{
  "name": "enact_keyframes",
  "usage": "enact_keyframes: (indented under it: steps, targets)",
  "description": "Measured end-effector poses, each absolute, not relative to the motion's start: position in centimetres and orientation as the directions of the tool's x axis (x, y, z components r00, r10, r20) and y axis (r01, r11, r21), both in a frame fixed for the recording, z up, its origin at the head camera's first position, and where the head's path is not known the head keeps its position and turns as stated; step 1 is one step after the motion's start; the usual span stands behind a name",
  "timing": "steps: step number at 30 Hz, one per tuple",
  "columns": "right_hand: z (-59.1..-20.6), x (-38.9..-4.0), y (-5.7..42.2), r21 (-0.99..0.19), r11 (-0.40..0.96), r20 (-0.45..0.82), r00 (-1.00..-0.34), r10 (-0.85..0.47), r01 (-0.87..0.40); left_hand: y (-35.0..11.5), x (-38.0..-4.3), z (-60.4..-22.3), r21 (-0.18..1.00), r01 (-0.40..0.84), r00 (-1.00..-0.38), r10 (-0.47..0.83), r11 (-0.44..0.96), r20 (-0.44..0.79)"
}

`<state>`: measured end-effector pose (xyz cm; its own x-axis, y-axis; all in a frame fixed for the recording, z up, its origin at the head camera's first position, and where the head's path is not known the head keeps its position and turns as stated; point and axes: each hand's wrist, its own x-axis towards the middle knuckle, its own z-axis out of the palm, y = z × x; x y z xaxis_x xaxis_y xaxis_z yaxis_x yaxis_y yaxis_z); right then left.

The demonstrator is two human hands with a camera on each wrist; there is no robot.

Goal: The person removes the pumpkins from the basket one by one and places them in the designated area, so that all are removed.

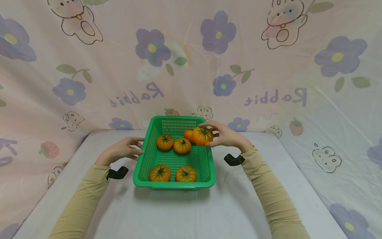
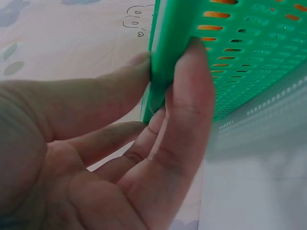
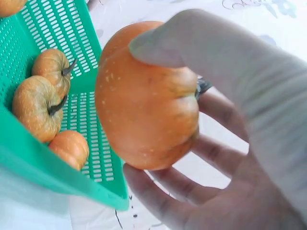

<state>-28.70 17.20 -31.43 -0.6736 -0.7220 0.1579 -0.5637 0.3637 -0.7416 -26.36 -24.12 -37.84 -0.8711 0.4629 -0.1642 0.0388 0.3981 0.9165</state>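
Observation:
A green plastic basket (image 1: pixel 174 185) with slotted walls stands on the table, holding several small orange pumpkins (image 1: pixel 164 142). At its left side, my left hand (image 1: pixel 127 148) pinches the rim (image 2: pixel 170 52) between thumb and fingers. My right hand (image 1: pixel 224 133) grips another small pumpkin (image 1: pixel 203 136) over the basket's right rim, near the back corner. In the right wrist view that held pumpkin (image 3: pixel 146 103) has the thumb on one side and fingers on the other, its dark stem toward the palm.
The white table (image 1: pixel 238 205) ends at a hanging cloth (image 1: pixel 185 83) printed with flowers and rabbits. Black curved wrist mounts (image 1: pixel 234 160) stick out below both hands. Two pumpkins (image 1: pixel 186 174) sit at the basket's near end, others toward the back.

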Motion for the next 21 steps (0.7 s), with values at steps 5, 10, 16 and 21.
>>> enact_keyframes:
  steps: [5,10,16,21]
  targets:
    - [-32.9,-30.4,18.9,-0.751,0.375,0.169,-0.708,-0.686,-0.543,-24.3,-26.4,-38.0,0.922,0.039,-0.873,0.462,0.385,-0.156]
    - [-33.9,-31.3,20.5,-0.759,0.375,0.177,-0.723,-0.667,-0.532,-24.8,-26.7,-38.4,0.926,0.031,-0.882,0.447,0.376,-0.152]
    - [-34.8,-31.9,22.4,-0.767,0.396,0.183,-0.764,-0.619,-0.505,-25.3,-27.0,-38.9,0.934,0.027,-0.882,0.448,0.357,-0.146]
    - [-35.5,-32.3,23.9,-0.787,0.409,0.183,-0.808,-0.561,-0.462,-25.4,-27.2,-39.1,0.940,0.026,-0.880,0.454,0.340,-0.140]
